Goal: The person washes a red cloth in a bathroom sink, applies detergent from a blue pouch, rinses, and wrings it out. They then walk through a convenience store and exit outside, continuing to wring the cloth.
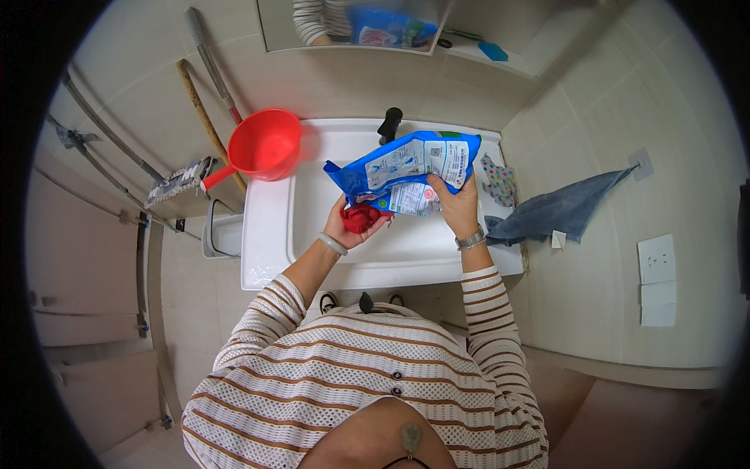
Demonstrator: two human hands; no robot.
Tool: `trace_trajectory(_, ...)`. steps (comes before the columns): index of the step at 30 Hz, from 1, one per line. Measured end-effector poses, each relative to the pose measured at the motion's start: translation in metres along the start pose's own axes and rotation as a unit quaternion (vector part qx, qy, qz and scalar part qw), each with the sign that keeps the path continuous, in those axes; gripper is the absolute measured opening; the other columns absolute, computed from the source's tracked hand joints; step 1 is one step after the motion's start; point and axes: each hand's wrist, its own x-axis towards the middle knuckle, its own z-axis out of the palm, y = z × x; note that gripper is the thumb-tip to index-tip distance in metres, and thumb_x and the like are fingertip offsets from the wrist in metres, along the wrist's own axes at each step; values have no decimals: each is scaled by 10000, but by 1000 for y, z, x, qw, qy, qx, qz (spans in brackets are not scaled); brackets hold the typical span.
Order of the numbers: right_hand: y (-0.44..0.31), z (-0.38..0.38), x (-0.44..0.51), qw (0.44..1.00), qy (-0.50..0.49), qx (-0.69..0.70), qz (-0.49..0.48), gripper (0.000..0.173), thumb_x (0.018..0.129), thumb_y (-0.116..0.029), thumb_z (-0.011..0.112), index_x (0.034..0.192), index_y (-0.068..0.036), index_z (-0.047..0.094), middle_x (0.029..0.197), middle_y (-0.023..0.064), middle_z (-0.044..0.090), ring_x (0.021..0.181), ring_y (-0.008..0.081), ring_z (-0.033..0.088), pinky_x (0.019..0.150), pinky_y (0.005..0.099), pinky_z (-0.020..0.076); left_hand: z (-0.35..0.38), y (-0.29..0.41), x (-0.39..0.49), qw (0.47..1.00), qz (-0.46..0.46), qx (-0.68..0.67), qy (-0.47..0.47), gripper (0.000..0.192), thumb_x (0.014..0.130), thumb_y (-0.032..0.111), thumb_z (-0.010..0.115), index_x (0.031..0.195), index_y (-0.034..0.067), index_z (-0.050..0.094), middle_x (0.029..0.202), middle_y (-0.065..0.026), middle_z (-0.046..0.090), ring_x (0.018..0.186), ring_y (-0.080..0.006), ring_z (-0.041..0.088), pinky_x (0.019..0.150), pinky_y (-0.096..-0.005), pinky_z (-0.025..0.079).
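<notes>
Over the white sink (345,253), my right hand (459,202) grips a blue plastic packet (404,167) with printed white panels, its thumb on the near face. My left hand (350,225) lies palm up at the packet's lower left, cupping a bunched red cloth (360,218). The packet's left end hangs just above this cloth, and some fingers of my left hand are hidden behind them. Whether the packet is open cannot be seen. Behind it stands a black faucet (390,124).
A red plastic dipper (270,143) rests on the sink's back left corner. A dotted cloth (499,180) lies at the right rim, beside a hanging blue-grey towel (556,208). Long mop handles (208,58) lean at the left wall. A mirror (363,26) and shelf (521,65) are above.
</notes>
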Motion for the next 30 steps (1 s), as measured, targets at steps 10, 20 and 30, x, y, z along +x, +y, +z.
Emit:
trace_trajectory(10,-6,-2,1,999,37,15,18,418,829,-124,749,1166,-15,528,1104,91,651,975,152,622,836,296,513,-32,-1,10,998,33,57,2,450,995,267,402,1353,-6,375,1327,-236,489,1225,-383,498,1031,-488,453)
trace_trajectory(20,-24,4,3,999,-42,-13,-4,450,803,-120,772,1166,-23,523,1080,93,667,964,154,641,826,296,523,-11,-4,1,998,-13,42,-46,595,975,359,423,1437,11,281,1435,-234,384,1309,-403,411,1080,-500,376)
trace_trajectory(30,-36,12,6,993,-100,-56,-3,483,807,-111,765,1213,-41,512,1122,95,660,1004,165,643,832,306,539,-14,-2,0,998,-21,18,-57,694,971,473,399,1464,15,232,1459,-265,324,1327,-417,380,1068,-484,392)
